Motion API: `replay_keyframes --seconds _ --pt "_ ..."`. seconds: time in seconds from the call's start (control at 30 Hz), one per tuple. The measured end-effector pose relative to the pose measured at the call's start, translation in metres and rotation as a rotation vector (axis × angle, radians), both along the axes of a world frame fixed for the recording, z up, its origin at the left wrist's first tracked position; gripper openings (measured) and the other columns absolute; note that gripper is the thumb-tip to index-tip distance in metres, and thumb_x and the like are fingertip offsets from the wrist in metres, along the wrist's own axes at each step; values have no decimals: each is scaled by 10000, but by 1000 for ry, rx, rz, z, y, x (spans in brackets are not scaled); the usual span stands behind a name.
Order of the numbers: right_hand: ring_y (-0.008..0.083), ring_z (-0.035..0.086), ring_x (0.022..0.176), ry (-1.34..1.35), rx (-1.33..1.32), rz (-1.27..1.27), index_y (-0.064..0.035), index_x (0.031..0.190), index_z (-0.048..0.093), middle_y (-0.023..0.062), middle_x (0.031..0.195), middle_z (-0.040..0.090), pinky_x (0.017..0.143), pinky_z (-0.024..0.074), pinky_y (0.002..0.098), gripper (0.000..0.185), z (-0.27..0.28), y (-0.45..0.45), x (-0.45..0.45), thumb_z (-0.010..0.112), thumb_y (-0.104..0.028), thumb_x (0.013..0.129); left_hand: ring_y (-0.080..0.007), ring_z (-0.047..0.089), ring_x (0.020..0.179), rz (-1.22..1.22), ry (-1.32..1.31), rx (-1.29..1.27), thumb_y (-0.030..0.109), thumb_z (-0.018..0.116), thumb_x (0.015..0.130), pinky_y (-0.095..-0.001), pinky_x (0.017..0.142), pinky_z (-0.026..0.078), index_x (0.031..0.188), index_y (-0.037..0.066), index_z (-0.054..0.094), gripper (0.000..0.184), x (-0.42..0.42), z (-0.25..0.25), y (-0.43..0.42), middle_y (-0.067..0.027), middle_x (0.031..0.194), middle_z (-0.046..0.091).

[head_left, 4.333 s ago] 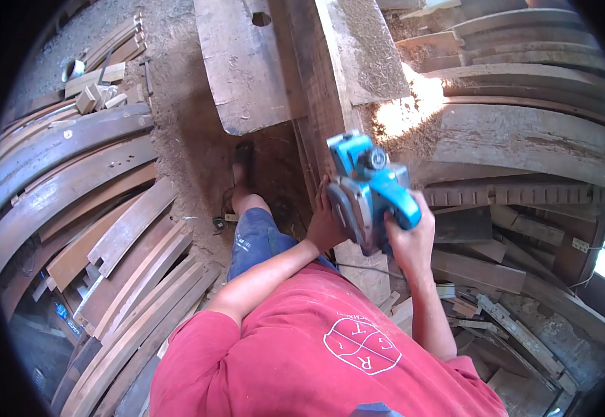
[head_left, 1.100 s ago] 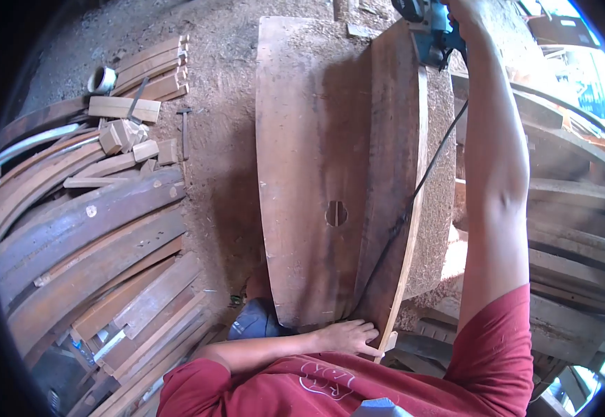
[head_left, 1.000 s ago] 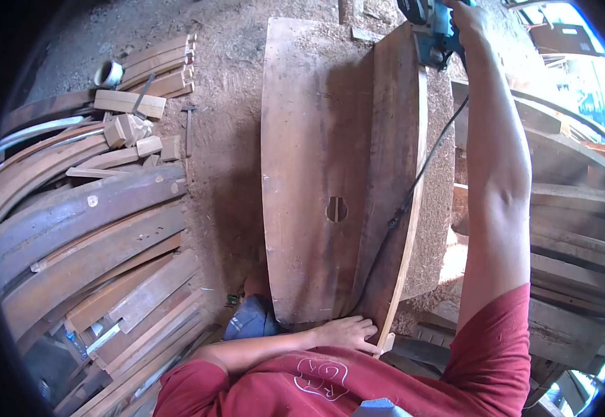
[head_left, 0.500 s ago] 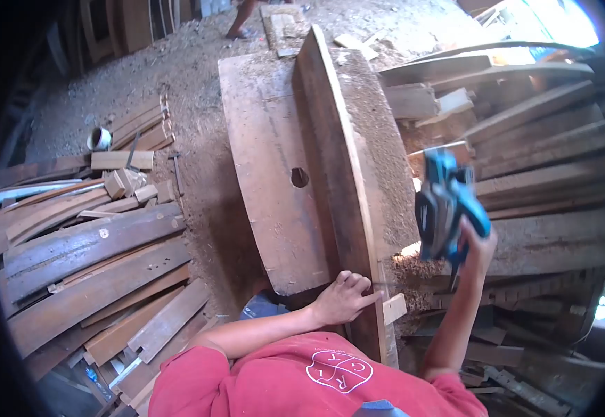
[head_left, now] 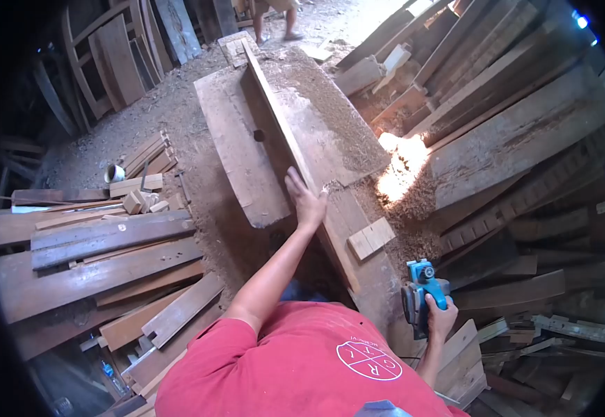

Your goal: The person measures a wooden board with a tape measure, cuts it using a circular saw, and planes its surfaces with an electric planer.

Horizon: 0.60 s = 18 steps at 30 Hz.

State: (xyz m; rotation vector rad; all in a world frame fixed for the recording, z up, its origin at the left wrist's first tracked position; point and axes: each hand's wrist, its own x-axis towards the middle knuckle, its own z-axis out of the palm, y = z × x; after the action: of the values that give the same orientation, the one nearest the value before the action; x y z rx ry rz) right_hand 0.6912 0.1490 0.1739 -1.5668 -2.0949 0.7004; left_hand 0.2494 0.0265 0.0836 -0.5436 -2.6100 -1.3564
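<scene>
A long wooden board point(head_left: 279, 111) stands on edge along the workbench point(head_left: 226, 149), its pale narrow edge facing up. My left hand point(head_left: 307, 206) grips this board about midway, fingers over its left face and thumb towards the right side. Off the bench's right side, near my body, my right hand point(head_left: 441, 318) is wrapped round the handle of a teal electric planer point(head_left: 424, 278). The planer is apart from the board. A small pale wood block point(head_left: 371, 238) lies on the bench to the right of the board.
Sawdust and shavings point(head_left: 413, 229) cover the bench's far right part and the floor beside it. Stacked planks point(head_left: 115, 274) lie to the left, beyond them a white cup point(head_left: 114, 173). More planks point(head_left: 525, 139) lean at the right. Another person's legs point(head_left: 274, 21) show at the top.
My left hand has moved forward along the board. The planer in my right hand has come back towards my body and lower. The whole view has turned.
</scene>
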Motion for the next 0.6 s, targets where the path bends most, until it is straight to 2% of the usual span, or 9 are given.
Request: replay_keyframes --seconds 0.07,0.1,0.17,0.27,0.43,0.5,0.53,0.57,0.6 --pt "87 499 539 41 -64 32 -58 718 637 -25 611 544 522 383 313 386 -23 -7 1 895 -302 868 -471 516 1437 138 -779 373 58 717 852 -526 1209 410 1637 -25 305 891 21 19 -23 -351 1564 483" --pt "89 516 529 100 -111 44 -56 727 643 -28 607 543 515 386 313 380 -38 -8 -1 894 -302 871 -471 516 1437 149 -762 373 58 717 852 -526 1209 410 1637 -25 305 891 18 -5 -31 -351 1564 483" --pt "89 530 525 219 -124 126 -57 740 659 -32 604 548 512 390 307 356 -70 -5 -13 886 -291 883 -397 690 1194 51 -795 501 71 721 878 -479 1084 529 1503 -59 442 696 -1 -77 -48 -277 1351 665" --pt "80 531 505 250 -171 240 -67 768 684 -38 601 567 491 387 293 316 -117 11 -38 878 -277 901 -360 707 1123 -4 -908 733 45 713 872 -464 1040 553 1374 -75 519 552 3 -60 -70 -236 1255 693" --pt "91 542 473 281 -358 260 -69 807 684 -22 597 586 456 404 294 304 -117 29 -64 875 -285 901 -320 670 1184 -33 -938 787 25 708 865 -464 1016 565 1462 -15 452 651 3 -53 -89 -197 1323 651" --pt "135 598 510 234 -554 271 -33 798 716 -6 584 588 515 482 345 369 -99 31 -64 871 -355 892 -310 654 1208 -34 -887 797 24 702 866 -472 1010 567 1486 11 428 678 3 -46 -89 -184 1346 633" --pt "185 664 599 154 -599 284 -11 859 722 45 653 653 585 530 362 358 -92 33 -65 864 -337 900 -306 641 1222 -59 -907 814 25 701 865 -479 1015 565 1503 37 409 702 4 -45 -91 -172 1358 618" --pt "185 664 599 157 -599 284 -11 859 722 45 653 653 585 530 362 358 -87 28 -65 864 -337 900 -301 628 1235 -86 -927 831 25 699 864 -486 1019 564 1520 64 390 727 4 -44 -91 -160 1370 603" --pt "213 683 648 53 -306 262 -7 892 721 87 725 688 618 538 374 357 -84 21 -68 860 -335 904 -301 628 1235 -90 -921 834 25 699 864 -486 1019 564 1520 64 390 727 5 -39 -91 -160 1370 603"
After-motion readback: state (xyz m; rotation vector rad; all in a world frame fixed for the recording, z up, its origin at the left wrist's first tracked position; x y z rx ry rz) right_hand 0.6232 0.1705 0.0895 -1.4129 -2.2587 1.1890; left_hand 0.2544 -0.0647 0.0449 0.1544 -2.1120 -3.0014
